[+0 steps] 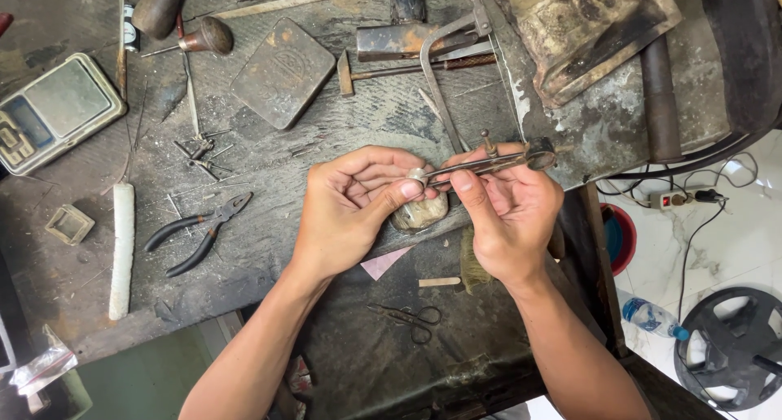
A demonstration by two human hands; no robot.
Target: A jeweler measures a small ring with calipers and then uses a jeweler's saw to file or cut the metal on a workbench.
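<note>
Metal met metal at the centre of the frame, where our left hand (350,204) pinched a small silvery ring (418,175) between thumb and curled forefinger, the other fingers folded in behind it. Our right hand (509,216) was closed around a slim steel divider-like tool (481,166), thumb and forefinger clamped on its legs, its hinge and screw pointing toward the upper right of the frame and its tips laid against the ring. Just below the ring sat a pale, worn bench peg or block (419,212), partly hidden by our left thumb, so we could not tell for sure what it was.

We judged the ring light, stiff and smooth enough to slip, so the pinch across its edge, close to the supporting block, looked the sound hold; squeezing hard across the open hoop might bend it. The tool looked rigid and thin, best held near the tips for control.

On the grimy workbench (269,249), black-handled pliers (199,231) lay left of centre, a digital scale (53,110) in the upper left, a flat square tin (283,72) at upper centre, and small scissors (407,318) below our hands on the dark apron.
</note>
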